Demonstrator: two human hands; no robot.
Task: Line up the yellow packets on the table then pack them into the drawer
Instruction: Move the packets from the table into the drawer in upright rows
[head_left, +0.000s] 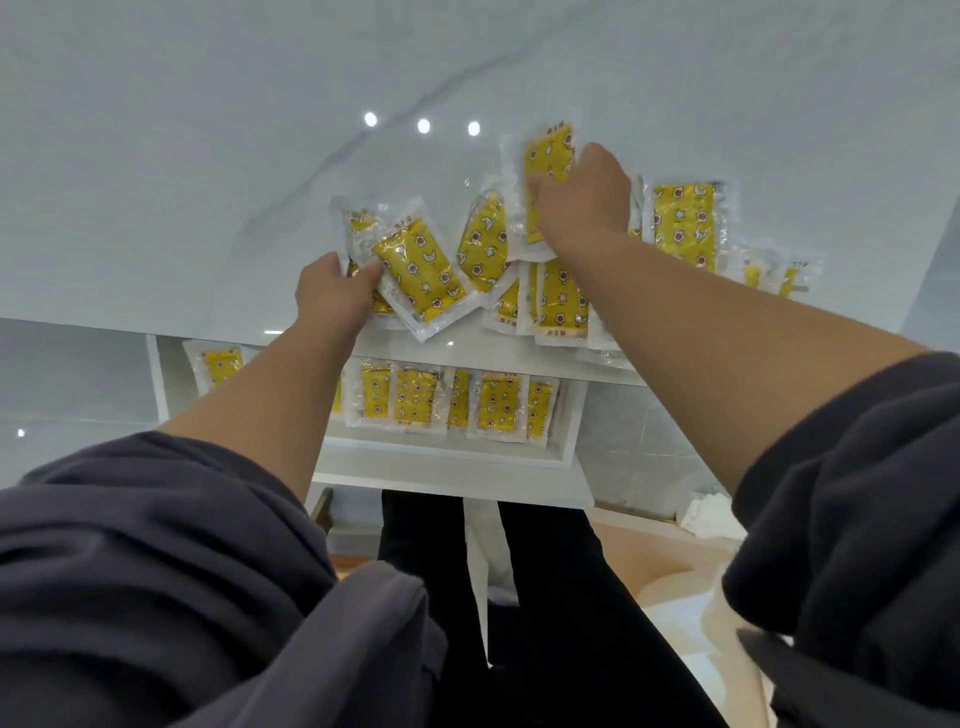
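Yellow packets (563, 301), star-and-moon print in clear wrappers, lie jumbled and overlapping on the table (208, 182) near its front edge. Your left hand (332, 291) pinches a tilted packet (421, 275); your right hand (587, 197) grips the farthest packet (550, 153). Below, the open white drawer (447, 457) holds a flat row of drawer packets (498, 402).

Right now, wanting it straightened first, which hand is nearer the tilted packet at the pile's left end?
Left. The left hand pinches the tilted packet at its edge; the right hand holds another packet farther right.
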